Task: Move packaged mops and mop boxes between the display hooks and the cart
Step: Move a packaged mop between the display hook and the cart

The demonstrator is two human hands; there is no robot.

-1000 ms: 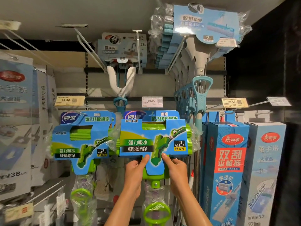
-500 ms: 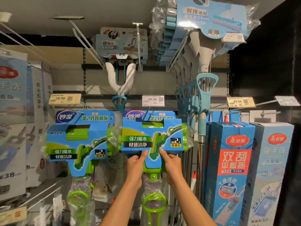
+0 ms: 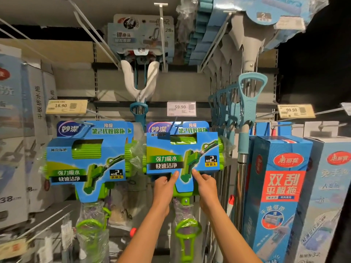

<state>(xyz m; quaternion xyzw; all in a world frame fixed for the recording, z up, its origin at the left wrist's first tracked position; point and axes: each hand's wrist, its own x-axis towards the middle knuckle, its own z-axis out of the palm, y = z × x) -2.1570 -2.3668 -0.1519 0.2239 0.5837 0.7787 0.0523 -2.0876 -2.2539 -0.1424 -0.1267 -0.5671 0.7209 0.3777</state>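
The packaged green sponge mop (image 3: 182, 154) hangs at the middle of the display under the 59.90 price tag (image 3: 181, 108), in front of another like it. The left hand (image 3: 164, 188) and right hand (image 3: 205, 186) each grip the lower edge of its blue card, thumbs on the front. A second packaged mop (image 3: 85, 164) hangs just left; a blue mop box (image 3: 277, 186) stands right.

Brightness: the centre of the frame is being lit evenly and brightly; the right edge is being lost to near black.
Glare: light is being thrown back from the top edge of the middle mop card (image 3: 182, 152).
Blur: boxes at the left edge (image 3: 13, 130) are being smeared.
Distortion: verticals at both sides are being bowed by the wide-angle lens.
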